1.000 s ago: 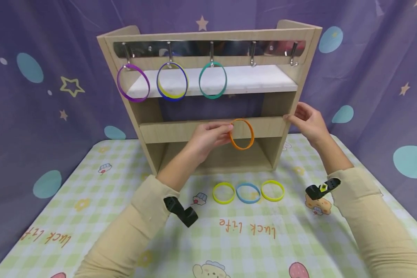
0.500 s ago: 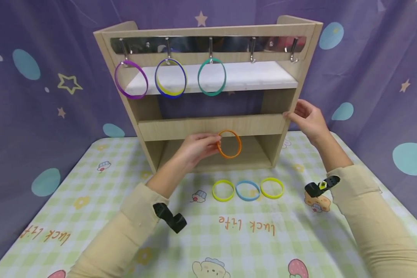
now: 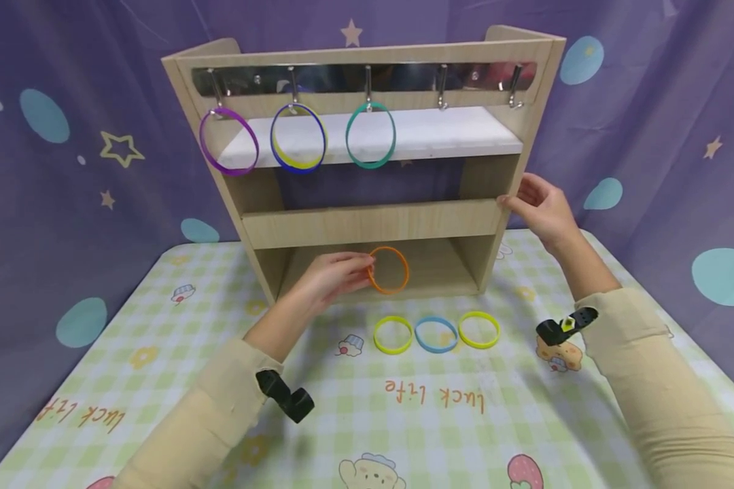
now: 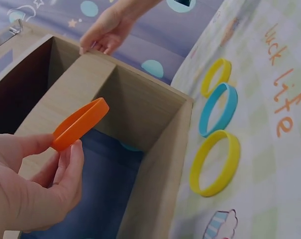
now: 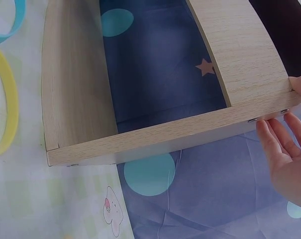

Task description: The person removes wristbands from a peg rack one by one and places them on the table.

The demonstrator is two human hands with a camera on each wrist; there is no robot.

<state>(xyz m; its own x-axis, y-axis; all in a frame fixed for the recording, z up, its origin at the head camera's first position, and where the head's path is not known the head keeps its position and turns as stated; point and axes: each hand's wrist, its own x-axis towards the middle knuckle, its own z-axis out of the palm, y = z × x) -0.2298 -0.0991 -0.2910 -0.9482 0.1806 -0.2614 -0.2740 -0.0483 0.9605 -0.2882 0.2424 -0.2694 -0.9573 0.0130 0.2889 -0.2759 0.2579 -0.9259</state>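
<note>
My left hand (image 3: 336, 278) pinches an orange silicone wristband (image 3: 407, 272) by its left side, in front of the shelf's lower opening. In the left wrist view the band (image 4: 80, 123) sits between thumb and fingers, clear of the wood. My right hand (image 3: 544, 212) holds the right side panel of the wooden shelf (image 3: 373, 224); in the right wrist view the thumb lies at its front edge and the fingers touch its outer face. Hooks on a metal strip (image 3: 336, 80) carry a purple wristband (image 3: 257, 146), a blue and a yellow one together, and a teal wristband (image 3: 370, 165).
On the checked tablecloth (image 3: 269, 435) before the shelf lie a yellow wristband (image 3: 393, 352), a light blue wristband (image 3: 437, 350) and another yellow wristband (image 3: 480, 346) in a row. The two rightmost hooks (image 3: 443, 88) hold no band. A purple curtain (image 3: 660, 136) surrounds the table.
My left hand has moved down and to the left with the orange wristband, from before the middle board to the lower opening. The right hand stays at the side panel.
</note>
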